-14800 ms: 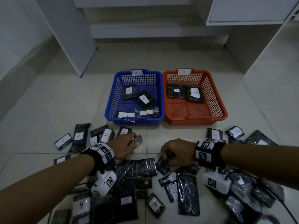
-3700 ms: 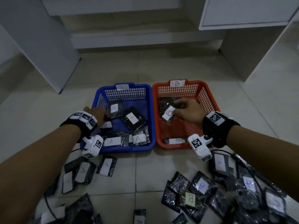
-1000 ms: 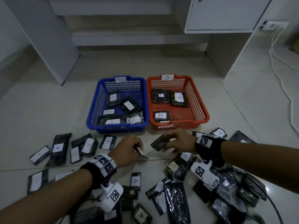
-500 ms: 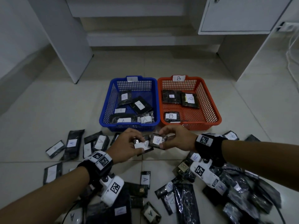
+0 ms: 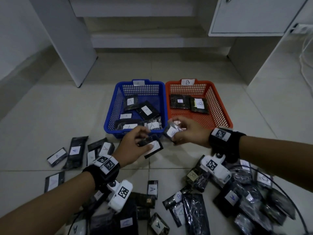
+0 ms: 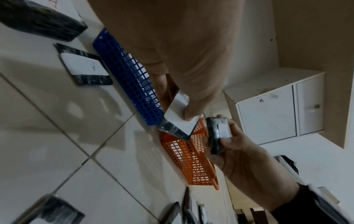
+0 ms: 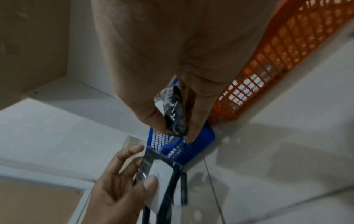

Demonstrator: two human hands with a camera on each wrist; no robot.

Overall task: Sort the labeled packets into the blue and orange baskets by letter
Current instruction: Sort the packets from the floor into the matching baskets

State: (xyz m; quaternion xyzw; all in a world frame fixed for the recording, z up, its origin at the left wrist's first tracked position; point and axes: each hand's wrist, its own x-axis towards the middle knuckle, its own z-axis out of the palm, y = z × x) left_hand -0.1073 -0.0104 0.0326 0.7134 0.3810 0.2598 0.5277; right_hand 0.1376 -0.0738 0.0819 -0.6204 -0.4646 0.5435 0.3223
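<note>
Floor inventory, tiled floor (image 5: 50, 116), two baskets side by side w/ walls touching.

- Blue basket (image 5: 110, 119): left one, blank-looking tag on far rim. Holds approx. five dark packets w/ white labels, those legible read "A".
- Orange basket (image 5: 220, 106): right one, far rim tagged "B". Two packets flat at far end, labels "B".
- Left hand (image 5: 133, 146): just in front of blue basket's near wall, above floor. Thumb and fingers (image 6: 191, 115) pinch a flat black packet (image 5: 153, 147) by its white label; letter partly covered by thumb, can't read it for sure.
- Right hand (image 5: 189, 131): at near-left corner of orange basket, over its rim. Thumb and fingers (image 7: 151, 119) closed round a small crinkly packet (image 5: 171, 131); label letter blurred, looks like "B".
- Two held packets near each other, not touching.
- Loose packets, left group (image 5: 74, 153): row on floor left of left hand, labels "A" where legible.
- Loose packets, right pile (image 5: 245, 200): heaped under right forearm, mixed "A" and "B" labels.
- Misc.: white cabinet (image 5: 250, 14) behind, upper right.
</note>
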